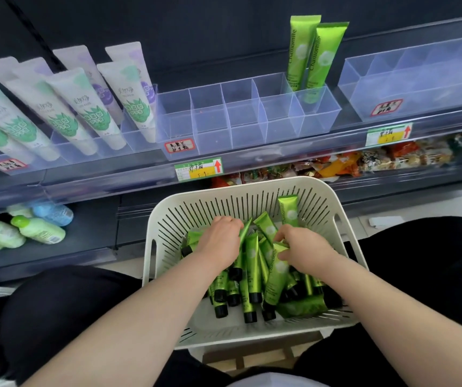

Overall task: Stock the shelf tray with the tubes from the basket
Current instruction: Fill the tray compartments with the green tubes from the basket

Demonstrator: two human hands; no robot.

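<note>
left grip (pixel 218 238) curled on 1 of the tubes (pixel 252 270) | right grip (pixel 305 251) pinching another | pile in basket (pixel 224 189), 2 upright in shelf tray (pixel 249 121) | risk: tangled pile may snag, spilling extras

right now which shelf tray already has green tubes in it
The middle tray, with two green tubes standing in its right end. The left tray holds white tubes; the right tray shows none.

Even brightness, blurred, bowed edges
</note>
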